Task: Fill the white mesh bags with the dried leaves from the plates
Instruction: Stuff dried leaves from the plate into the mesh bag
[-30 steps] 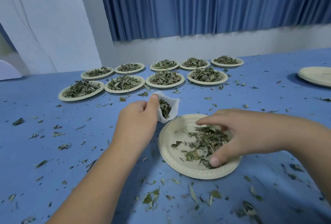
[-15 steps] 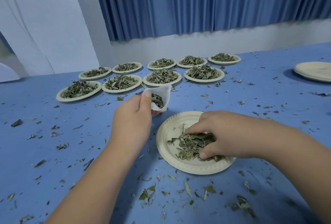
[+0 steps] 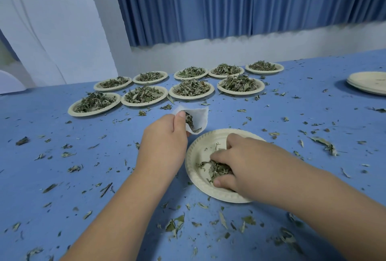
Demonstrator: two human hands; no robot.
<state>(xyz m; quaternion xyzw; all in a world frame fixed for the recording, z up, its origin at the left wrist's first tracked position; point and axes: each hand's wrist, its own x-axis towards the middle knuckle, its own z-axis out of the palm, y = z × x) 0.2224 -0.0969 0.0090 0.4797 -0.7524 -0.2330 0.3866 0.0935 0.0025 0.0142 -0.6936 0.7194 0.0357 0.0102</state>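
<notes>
The left hand (image 3: 165,141), forearm stretched forward over the blue table (image 3: 62,177), pinches the rim of the white mesh bag (image 3: 200,117) between thumb and curled fingers, holding its mouth open just beyond the near plate (image 3: 193,156). The right hand (image 3: 246,160) lies palm-down on that plate, fingers and thumb curled round a clump of dried leaves (image 3: 217,170). The bag is partly filled with dark leaf fragments.

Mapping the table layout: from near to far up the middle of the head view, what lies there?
Scattered loose leaf scraps, round pale paper plate with dried leaves gripped by the right hand, white mesh bag in the left hand, front row of leaf-filled plates, back row of leaf-filled plates, pleated blue curtain.
</notes>
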